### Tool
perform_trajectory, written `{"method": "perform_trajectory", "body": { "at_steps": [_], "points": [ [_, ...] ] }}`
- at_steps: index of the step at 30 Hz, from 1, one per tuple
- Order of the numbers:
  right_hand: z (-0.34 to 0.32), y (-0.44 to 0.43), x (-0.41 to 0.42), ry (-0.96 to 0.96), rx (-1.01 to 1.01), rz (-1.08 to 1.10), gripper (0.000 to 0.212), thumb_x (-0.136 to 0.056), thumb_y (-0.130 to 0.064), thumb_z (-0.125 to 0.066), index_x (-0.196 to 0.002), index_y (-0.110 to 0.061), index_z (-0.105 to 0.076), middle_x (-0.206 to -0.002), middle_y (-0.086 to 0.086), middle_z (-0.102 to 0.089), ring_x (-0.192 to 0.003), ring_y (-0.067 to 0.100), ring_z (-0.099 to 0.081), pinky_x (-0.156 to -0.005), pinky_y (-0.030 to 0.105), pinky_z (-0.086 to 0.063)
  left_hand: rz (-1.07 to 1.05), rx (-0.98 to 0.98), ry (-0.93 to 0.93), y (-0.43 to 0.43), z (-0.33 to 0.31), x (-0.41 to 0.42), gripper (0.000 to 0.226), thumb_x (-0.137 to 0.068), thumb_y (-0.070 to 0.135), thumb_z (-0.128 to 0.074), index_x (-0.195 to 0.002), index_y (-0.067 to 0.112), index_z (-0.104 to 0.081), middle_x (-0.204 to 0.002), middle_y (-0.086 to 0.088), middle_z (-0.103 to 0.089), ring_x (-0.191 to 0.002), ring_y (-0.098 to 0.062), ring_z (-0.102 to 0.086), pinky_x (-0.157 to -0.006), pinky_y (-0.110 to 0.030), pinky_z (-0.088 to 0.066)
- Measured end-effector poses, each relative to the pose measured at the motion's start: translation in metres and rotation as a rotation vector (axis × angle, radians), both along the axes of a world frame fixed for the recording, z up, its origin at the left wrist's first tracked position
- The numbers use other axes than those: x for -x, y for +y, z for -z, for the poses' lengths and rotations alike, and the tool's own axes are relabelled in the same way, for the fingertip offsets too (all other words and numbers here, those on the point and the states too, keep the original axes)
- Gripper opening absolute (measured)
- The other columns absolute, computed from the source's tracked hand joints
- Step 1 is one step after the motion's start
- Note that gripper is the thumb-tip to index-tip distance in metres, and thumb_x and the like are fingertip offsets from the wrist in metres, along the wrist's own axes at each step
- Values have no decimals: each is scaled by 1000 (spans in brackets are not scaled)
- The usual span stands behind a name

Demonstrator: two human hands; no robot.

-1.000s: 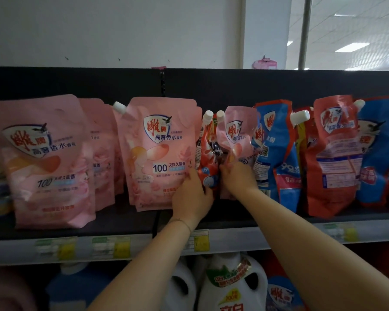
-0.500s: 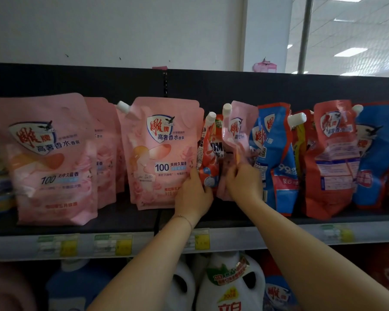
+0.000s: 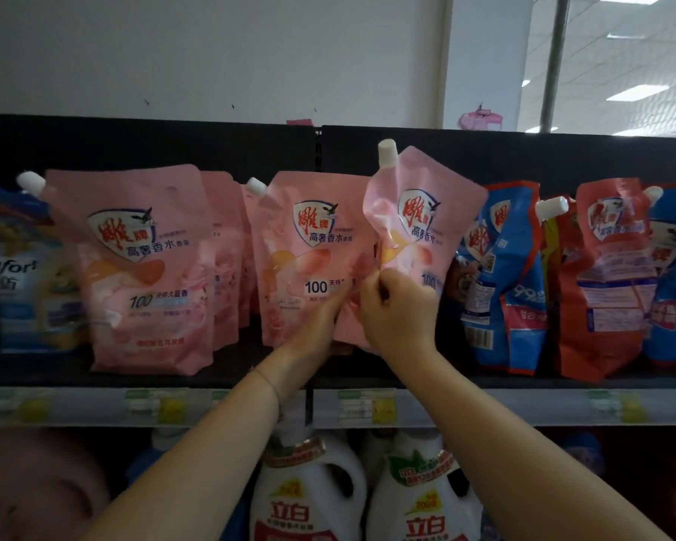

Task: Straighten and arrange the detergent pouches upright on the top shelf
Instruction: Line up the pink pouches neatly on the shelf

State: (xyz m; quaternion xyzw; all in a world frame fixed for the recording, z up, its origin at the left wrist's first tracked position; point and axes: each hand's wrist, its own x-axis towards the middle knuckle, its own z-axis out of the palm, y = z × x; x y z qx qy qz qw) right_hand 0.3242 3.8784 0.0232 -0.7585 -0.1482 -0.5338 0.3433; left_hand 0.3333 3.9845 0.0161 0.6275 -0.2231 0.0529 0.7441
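Pouch [image 3: 426,224], pink with its cap up, sits mid-shelf [image 3: 94,378], higher than its neighbours. The right hand [image 3: 399,310] grasps its lower part. The left hand [image 3: 321,318] touches its edge at 7 o'clock, grip unclear. A second pink bag [image 3: 309,247] is at 9 o'clock and a blue bag [image 3: 500,267] at 3 o'clock.

It was a shop: a dark shelf [image 3: 94,378] carried rows of detergent pouches [image 3: 149,267], price tags [image 3: 365,407] lined its front rail, and matching bottles [image 3: 309,497] stood stocked below.
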Motion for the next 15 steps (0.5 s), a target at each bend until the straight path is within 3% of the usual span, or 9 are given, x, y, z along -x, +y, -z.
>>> {"method": "perform_trajectory", "body": {
  "at_steps": [4,8,12,15],
  "points": [
    [4,43,6,-139,129,17,37,-85,-16,-60,-53,-21,-41,-49,-12,-34,-41,2,-25,-43,10,-13,-88,27,-79,41,0,2,48,-102,31,-35,-78,28,-77,-82,5,-73,-80,-7,-68,-74,-26,-51],
    [23,79,-12,-141,267,-75,38,-88,-25,-45,-54,-11,-54,-41,2,-50,-31,18,-42,-36,19,-26,-313,-140,-94,75,-4,9,57,-96,58,-22,-80,35,-72,-86,16,-70,-90,2,-62,-78,-17,-46],
    [26,98,-17,53,410,-125,37,-93,-29,-42,-64,-11,-57,-52,5,-58,-41,24,-51,-43,23,-30,-328,-109,-144,94,-2,13,68,-93,59,-18,-103,17,-71,-100,4,-72,-95,-2,-65,-74,-11,-46],
    [12,98,-12,224,453,-336,21,-91,-19,-50,-71,-13,-57,-62,2,-57,-51,17,-49,-49,24,-34,-466,-207,-221,101,8,10,41,-100,42,-36,-108,14,-65,-103,3,-68,-99,-9,-62,-78,-17,-47]
  ]
}}
